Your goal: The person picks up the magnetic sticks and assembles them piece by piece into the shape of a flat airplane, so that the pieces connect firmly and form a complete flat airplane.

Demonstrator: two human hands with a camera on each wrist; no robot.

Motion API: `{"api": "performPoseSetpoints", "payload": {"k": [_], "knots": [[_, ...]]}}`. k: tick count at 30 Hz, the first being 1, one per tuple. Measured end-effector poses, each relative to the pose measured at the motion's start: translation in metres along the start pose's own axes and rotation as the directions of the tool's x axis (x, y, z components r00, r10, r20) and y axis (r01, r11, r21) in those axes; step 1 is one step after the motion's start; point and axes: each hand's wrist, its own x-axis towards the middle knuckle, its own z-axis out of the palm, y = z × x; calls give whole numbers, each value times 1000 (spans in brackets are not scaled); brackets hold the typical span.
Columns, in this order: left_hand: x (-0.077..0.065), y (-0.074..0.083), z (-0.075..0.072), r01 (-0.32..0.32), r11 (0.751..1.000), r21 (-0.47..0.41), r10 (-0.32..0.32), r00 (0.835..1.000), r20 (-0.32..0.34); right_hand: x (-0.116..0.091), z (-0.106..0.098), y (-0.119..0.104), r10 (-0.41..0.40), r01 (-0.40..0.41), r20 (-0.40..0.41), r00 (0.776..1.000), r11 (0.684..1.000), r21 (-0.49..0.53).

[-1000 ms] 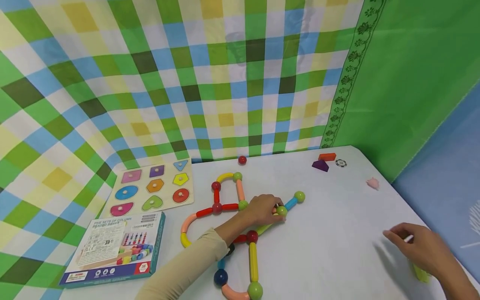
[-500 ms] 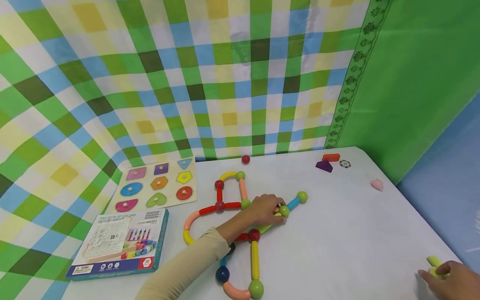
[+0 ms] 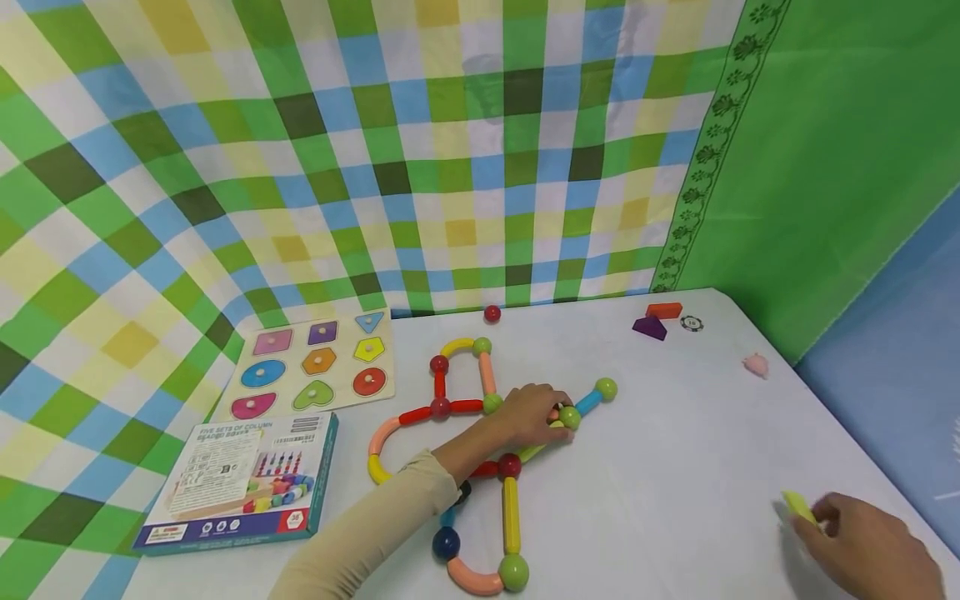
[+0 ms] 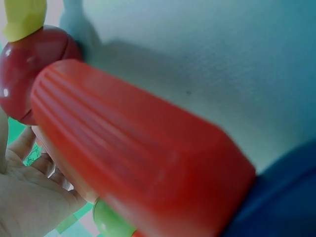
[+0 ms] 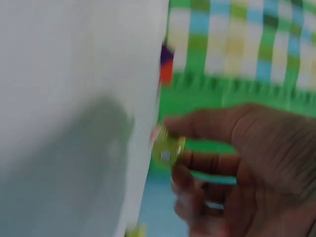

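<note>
Several coloured sticks and balls form a connected figure on the white table. My left hand reaches over its right side and grips it beside a green ball, from which a light blue stick runs to another green ball. In the left wrist view a ribbed red stick and a red ball loom close, with my left fingers behind. At the lower right, my right hand pinches a yellow-green stick between thumb and fingertips. A pale spot marks its end in the right wrist view.
A shape puzzle board and a beaded-boxes carton lie at the left. Along the back sit a red ball, purple block, orange block and round chip. A small pink object is near the right edge.
My right hand has gone down to the yellow-green pieces at the lower right, then come back leftward with one stick. My left hand keeps its place on the figure.
</note>
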Motion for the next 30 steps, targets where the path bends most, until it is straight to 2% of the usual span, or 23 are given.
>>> {"api": "performPoseSetpoints", "payload": {"k": [1,2,5,8,10,13,15,17,24,30], "knots": [[0,0,0,0,1000,1,0,1000,-2,1,-3,-12,-94,94,-9,996,995,16],[0,0,1,-1,1000,1,1,1000,-3,3,-5,-26,-190,191,-25,981,981,41],[0,-1,1,-1,1000,-3,1,1000,-6,11,-4,-71,-404,408,-65,913,909,87],[0,0,0,-5,1000,-1,5,1000,-8,26,4,-114,-514,515,-45,856,845,147],[0,0,0,-5,1000,5,5,1000,-9,38,11,-136,-562,556,-19,827,812,178],[0,0,0,-6,1000,7,6,1000,-7,53,22,-158,-623,611,-5,782,765,206],[0,0,1,-9,1000,4,9,1000,-6,59,28,-166,-643,630,-2,766,750,204],[0,0,2,-14,1000,0,14,1000,-6,64,33,-171,-657,645,-8,754,737,202],[0,1,0,-25,1000,-4,25,1000,-19,68,37,-178,-638,627,-30,769,745,226],[1,0,-1,-16,1000,-5,16,1000,-26,68,39,-177,-638,629,-39,769,744,225]]}}
